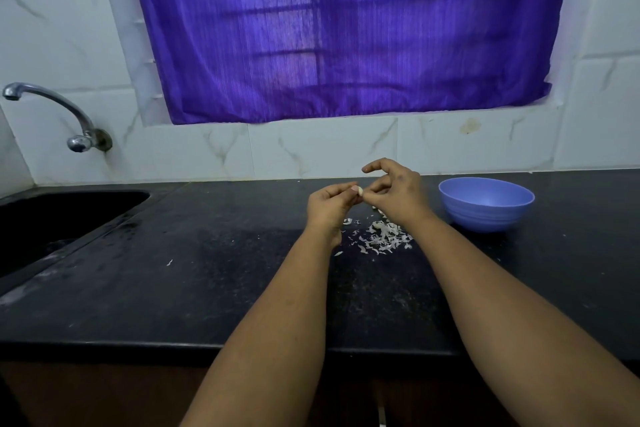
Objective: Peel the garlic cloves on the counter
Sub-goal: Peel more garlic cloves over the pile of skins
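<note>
Grip: the left hand (330,204) pinched a garlic clove (359,190) between thumb and fingertips, closed snugly on it; the right hand (398,191) met the clove from the other side, its thumb and a bent finger nipped at the clove's right end while the index finger arched up, free of it.
Clove position: held in the air between the two hands, above the black counter (207,288) and just behind the pile of peels.
Clove axis: too small and too covered by fingertips to tell its long axis or which end pointed where — only a pale sliver showed.
Bowl: a blue plastic bowl (486,203) stood upright on the counter to the right of the right hand, near it but apart; its inside looked bare from this angle, though the near wall hid the bottom.
Peels: a loose heap of white garlic skins (382,237) lay on the counter under and between the wrists, with a few stray flakes further left.
Loose cloves: one or two pale pieces (378,210) lay partly hidden behind the right wrist — clove or peel, unclear.
Sink: a dark sink basin (52,218) was sunk into the counter at far left, a chrome tap (52,107) on the tiled wall above it.
Window: a purple curtain (346,28) hung over it.
</note>
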Demonstrator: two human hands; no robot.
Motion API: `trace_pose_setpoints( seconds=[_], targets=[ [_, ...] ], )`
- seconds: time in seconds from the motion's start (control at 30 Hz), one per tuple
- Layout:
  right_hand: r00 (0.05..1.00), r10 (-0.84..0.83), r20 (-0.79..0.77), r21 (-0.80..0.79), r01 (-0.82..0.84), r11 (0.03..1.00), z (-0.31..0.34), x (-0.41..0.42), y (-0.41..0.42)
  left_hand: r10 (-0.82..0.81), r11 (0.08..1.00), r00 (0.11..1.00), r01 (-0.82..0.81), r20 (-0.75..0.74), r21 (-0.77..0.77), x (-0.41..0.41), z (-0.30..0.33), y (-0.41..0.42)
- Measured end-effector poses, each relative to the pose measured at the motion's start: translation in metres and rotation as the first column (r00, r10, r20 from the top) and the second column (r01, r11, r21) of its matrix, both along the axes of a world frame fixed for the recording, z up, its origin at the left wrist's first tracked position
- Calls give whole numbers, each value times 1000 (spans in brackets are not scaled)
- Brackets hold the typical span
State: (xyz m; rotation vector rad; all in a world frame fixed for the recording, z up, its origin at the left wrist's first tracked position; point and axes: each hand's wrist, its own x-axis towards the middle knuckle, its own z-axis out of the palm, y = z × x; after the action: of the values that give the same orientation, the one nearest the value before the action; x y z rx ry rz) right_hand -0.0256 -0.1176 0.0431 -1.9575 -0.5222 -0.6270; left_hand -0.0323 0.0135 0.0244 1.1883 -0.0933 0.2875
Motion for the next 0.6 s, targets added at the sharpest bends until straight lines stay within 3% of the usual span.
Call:
trace_pose_setpoints(
  seconds=[0.17, 0.6],
  targets=[
    [999, -9, -41, 27, 10, 1000, 0, 3, -1, -19, 1000, 1000, 19, 21, -11, 2, -1, -1],
    [993, -79, 88, -131, 90, 987, -2, 6, 1, 32, 996, 997, -39, 75, 84, 5, -5, 1]
  ],
)
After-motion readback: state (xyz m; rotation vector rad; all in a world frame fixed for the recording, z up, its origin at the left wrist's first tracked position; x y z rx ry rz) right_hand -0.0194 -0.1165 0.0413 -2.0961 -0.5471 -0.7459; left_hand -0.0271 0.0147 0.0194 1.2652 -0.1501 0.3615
